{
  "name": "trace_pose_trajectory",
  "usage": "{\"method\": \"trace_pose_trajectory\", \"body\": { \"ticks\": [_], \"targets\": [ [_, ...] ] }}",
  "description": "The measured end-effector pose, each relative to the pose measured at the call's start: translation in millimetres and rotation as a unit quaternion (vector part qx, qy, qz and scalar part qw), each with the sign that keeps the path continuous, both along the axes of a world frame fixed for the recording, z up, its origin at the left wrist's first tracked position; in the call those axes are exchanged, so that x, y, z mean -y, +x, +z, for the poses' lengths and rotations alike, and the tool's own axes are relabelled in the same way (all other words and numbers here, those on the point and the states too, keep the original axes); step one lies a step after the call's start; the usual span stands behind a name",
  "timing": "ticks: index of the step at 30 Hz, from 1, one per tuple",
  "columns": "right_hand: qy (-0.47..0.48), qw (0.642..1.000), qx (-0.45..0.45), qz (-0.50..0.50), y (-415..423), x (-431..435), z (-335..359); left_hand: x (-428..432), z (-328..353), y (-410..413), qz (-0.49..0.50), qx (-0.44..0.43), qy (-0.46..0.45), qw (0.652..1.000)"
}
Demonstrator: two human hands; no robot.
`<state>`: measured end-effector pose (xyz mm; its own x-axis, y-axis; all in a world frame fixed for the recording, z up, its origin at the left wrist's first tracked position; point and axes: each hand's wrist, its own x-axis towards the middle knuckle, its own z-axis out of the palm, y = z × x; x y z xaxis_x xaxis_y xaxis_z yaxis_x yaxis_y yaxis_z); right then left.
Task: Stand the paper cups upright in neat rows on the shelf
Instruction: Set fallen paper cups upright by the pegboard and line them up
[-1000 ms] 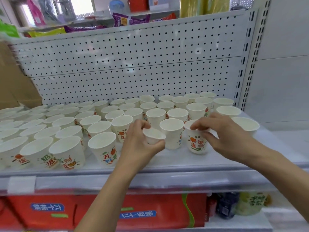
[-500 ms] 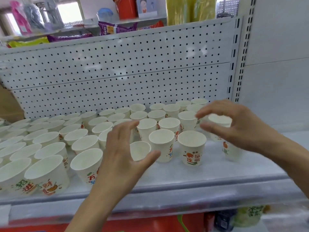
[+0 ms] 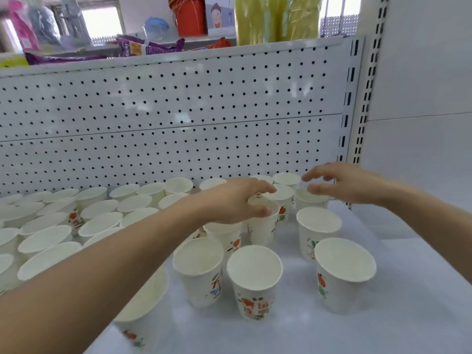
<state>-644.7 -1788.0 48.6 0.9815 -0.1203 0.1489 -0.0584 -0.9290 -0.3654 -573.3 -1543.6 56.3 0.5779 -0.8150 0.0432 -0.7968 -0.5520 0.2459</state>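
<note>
Many white paper cups with coloured prints stand upright on the white shelf [image 3: 398, 318]. Packed rows of cups [image 3: 99, 208] fill the left and back. Looser cups stand at the front right: one [image 3: 252, 274], another [image 3: 344, 267], a third [image 3: 319, 223]. My left hand [image 3: 229, 203] reaches across to the back right, fingers spread over a cup [image 3: 263, 231], thumb touching its near rim. My right hand [image 3: 350, 183] hovers with fingers apart just above a back-row cup [image 3: 310, 200]. My left forearm hides several cups.
A white pegboard back panel [image 3: 178, 123] rises behind the cups. A slotted upright post [image 3: 357, 111] and a white wall close off the right. An upper shelf carries snack bags [image 3: 148, 47], a red bucket [image 3: 191, 16] and yellow packs [image 3: 275, 19].
My left hand let go of the front cup it was setting down and moved to the back right. My right hand moved off a front cup toward the back row. The view has moved closer.
</note>
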Motion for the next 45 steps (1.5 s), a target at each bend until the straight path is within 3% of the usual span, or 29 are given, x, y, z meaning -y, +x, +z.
{"method": "trace_pose_trajectory", "body": {
  "ticks": [7, 20, 23, 28, 31, 35, 40, 45],
  "targets": [
    [0.025, 0.997, -0.064, 0.019, 16, 4, -5, 37, -12, 14, 0.001, 0.010, 0.081, 0.997],
    [0.057, 0.982, -0.152, 0.096, -3, -2, 12, 7, 10, -4, -0.063, -0.096, 0.115, 0.987],
    [0.039, 0.989, -0.119, 0.084, 3, -4, 20, 3, 20, -1, -0.054, -0.014, 0.101, 0.993],
    [-0.004, 0.998, 0.027, 0.048, 37, -1, 20, 15, 39, 41, -0.003, 0.100, -0.067, 0.993],
    [-0.095, 0.994, 0.032, 0.030, 62, -3, 7, 36, 27, 69, 0.004, 0.089, -0.015, 0.996],
    [-0.159, 0.987, 0.015, 0.005, 77, -5, -6, 64, 4, 84, 0.011, 0.175, 0.108, 0.979],
    [-0.196, 0.980, 0.019, -0.019, 74, 2, -8, 76, -3, 89, 0.009, 0.168, 0.081, 0.982],
    [-0.165, 0.986, 0.006, -0.013, 73, 7, -11, 76, -11, 94, 0.004, 0.121, 0.037, 0.992]
  ]
}}
